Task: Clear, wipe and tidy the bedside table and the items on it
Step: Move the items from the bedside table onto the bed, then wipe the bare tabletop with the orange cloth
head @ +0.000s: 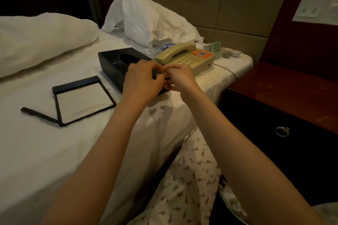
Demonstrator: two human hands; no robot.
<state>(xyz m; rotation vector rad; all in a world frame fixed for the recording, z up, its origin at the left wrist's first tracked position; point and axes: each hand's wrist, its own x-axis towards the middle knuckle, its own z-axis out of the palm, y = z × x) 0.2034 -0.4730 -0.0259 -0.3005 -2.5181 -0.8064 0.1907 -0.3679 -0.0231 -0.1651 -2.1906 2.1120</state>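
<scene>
We could not tell what the fingers gripped: both hands were curled, fingertips met over the near right corner of the box (113,62), and whatever lay between them was hidden. We saw a thin white sliver just under the right hand (180,78) but could not name it.

The box (black, its oval opening facing up) lay flat on the bed (36,151). Its long axis ran away from us, with the near end slanted to the right. Its near end sat under the hands and its far end pointed at the pillow (146,18).

Both forearms reached forward from the lower edge and converged. The left hand (141,78) lay palm down on the box top, knuckles raised. The right one came in from the right, its fingers bent toward the left fingertips.

The phone (192,58) sat just beside the box on the right, its handset cradled and lying from near left to far right. A bottle (155,50) lay behind the two. Small packets (215,47) sat at the far bed corner. A notepad (84,100) lay to the left of the box, with a pen (38,113) touching its near corner. The table (285,87) stood to the right of the bed.
</scene>
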